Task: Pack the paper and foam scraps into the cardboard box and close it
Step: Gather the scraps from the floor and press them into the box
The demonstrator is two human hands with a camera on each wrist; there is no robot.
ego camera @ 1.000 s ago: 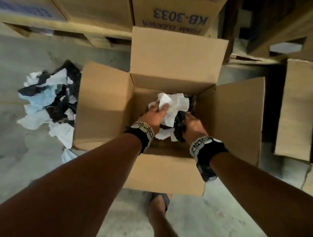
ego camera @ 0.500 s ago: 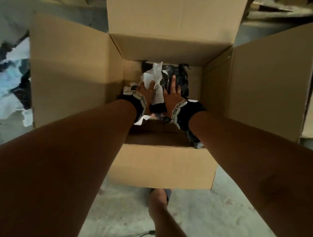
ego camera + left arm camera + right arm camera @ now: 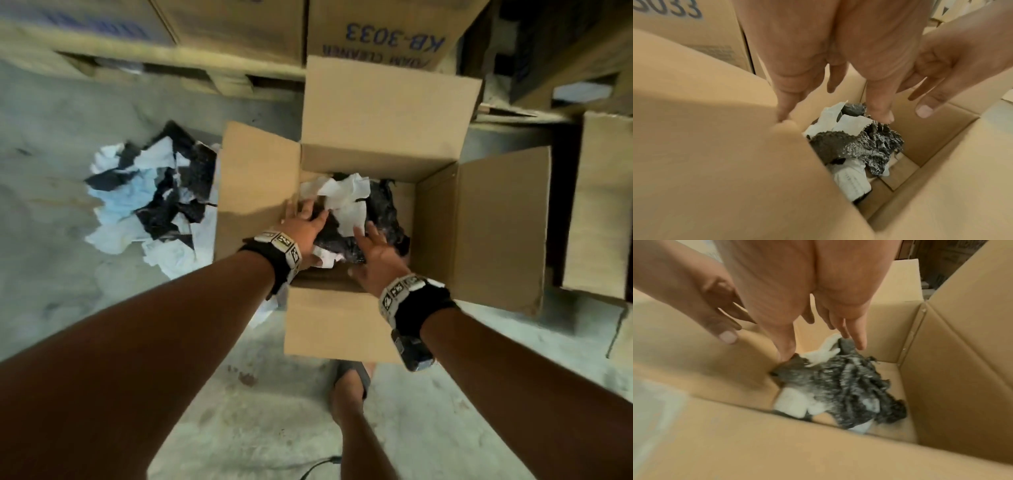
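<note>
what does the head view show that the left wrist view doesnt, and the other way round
Only the head view shows the scrap pile left on the floor beside the box, all four open flaps, and a sandalled foot. Only the left wrist view shows bare cardboard at the bottom of the box. Both show the left hand and right hand open over white paper and black foam inside.
</note>
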